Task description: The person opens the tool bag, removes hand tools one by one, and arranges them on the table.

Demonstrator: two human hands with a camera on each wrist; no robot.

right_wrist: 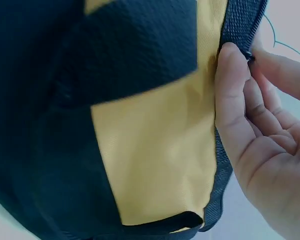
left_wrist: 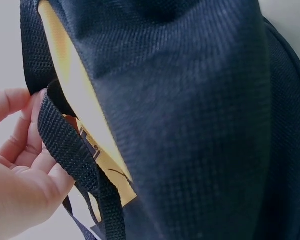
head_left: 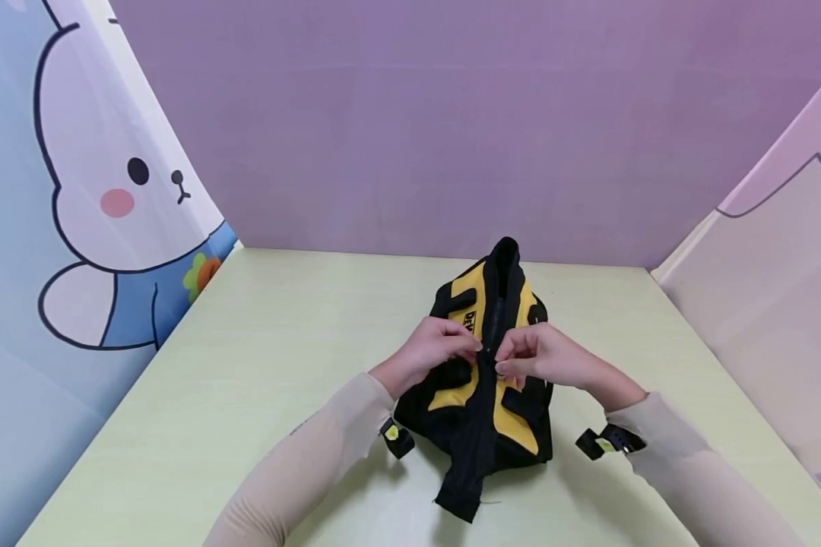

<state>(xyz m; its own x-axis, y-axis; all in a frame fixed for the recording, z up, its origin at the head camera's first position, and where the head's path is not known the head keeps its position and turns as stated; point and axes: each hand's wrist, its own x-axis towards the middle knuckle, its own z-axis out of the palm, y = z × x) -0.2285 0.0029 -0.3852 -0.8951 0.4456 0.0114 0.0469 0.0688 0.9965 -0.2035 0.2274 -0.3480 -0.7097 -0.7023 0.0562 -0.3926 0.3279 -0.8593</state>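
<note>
Pinching the bag [head_left: 480, 399] along its zip [right_wrist: 258, 25]

Both hands meet at the top seam of the black-and-yellow bag, which sits on the pale bench [head_left: 301, 327]. The right hand [head_left: 549, 355] grips the zip's edge between thumb and finger; the left hand [head_left: 432, 351] pinches the black edging opposite, beside a webbing handle [left_wrist: 70, 140]. A black end flap [head_left: 461, 490] sticks out towards the person.

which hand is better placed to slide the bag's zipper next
Probably the right hand: it pinches the zipper, apparently at its slider. The left hand is on the zipper's opposite side.
</note>
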